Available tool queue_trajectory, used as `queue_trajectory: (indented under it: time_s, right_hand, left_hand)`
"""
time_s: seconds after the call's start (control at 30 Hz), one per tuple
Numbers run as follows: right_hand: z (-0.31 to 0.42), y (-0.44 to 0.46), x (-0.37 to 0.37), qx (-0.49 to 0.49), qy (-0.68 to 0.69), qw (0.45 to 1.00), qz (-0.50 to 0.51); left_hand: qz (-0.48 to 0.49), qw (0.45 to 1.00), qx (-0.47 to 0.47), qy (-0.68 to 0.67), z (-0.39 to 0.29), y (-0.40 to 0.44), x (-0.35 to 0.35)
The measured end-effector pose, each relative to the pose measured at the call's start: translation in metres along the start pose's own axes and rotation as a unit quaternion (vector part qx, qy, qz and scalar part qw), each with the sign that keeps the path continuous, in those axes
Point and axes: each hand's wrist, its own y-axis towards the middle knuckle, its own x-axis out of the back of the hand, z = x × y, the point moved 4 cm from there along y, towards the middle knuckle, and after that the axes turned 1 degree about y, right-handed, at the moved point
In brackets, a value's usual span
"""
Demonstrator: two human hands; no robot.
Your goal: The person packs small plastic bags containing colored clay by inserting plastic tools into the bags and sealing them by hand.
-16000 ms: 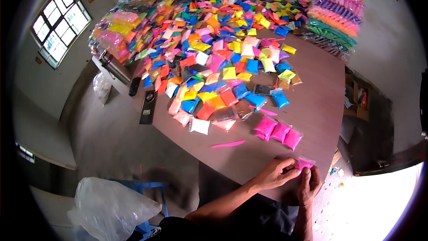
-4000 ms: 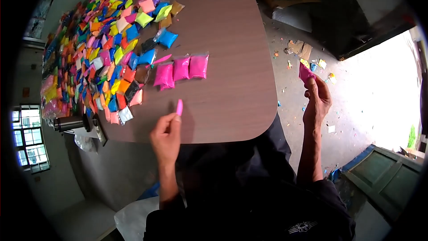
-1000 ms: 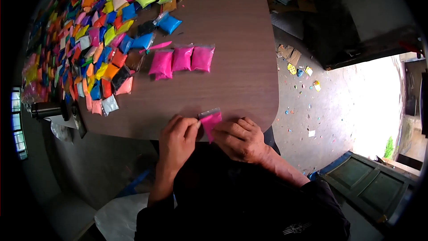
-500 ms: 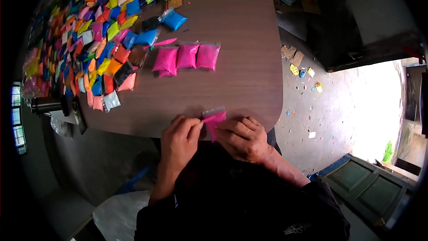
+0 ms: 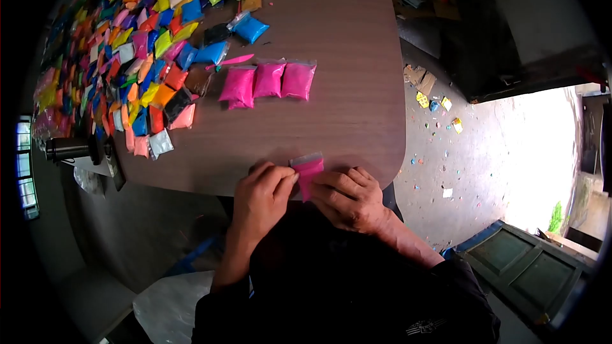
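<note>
At the near edge of the table, a small pink zip-lock bag [image 5: 308, 167] is held between both hands, its clear zip strip pointing away from me. My left hand [image 5: 262, 190] pinches the bag's left side with thumb and forefinger. The fingers of my right hand [image 5: 349, 196] are closed over its right side and hide part of it. Three filled bright-pink bags, a left one [image 5: 238, 86], a middle one [image 5: 268, 80] and a right one [image 5: 298, 81], lie in a row farther up the table. Beside them is a pink plastic stick [image 5: 236, 60].
A large heap of small bags in many colours [image 5: 153, 44] covers the left of the brown table [image 5: 344, 114]. A dark cylindrical flask [image 5: 69, 150] stands at the left. Scraps litter the floor [image 5: 440, 153] at right, near a green panelled door [image 5: 510, 261].
My left hand has shifted slightly to the right along the pink bag, closer to my right hand. The right hand has barely moved.
</note>
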Motion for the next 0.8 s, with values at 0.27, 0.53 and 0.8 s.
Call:
queue_trajectory:
  time_s: [0.27, 0.53, 0.8]
  right_hand:
    - [0.000, -0.001, 0.001, -0.001, 0.001, 1.000, 0.001]
    - [0.000, 0.000, 0.001, 0.002, 0.001, 1.000, 0.007]
    - [0.000, -0.001, 0.001, 0.003, 0.006, 1.000, 0.004]
  left_hand:
    - [-0.022, 1.000, 0.001, -0.004, 0.002, 0.019, 0.013]
    - [0.047, 0.998, -0.025, 0.034, -0.016, 0.020, -0.001]
    - [0.017, 0.996, -0.067, 0.052, -0.003, 0.044, -0.007]
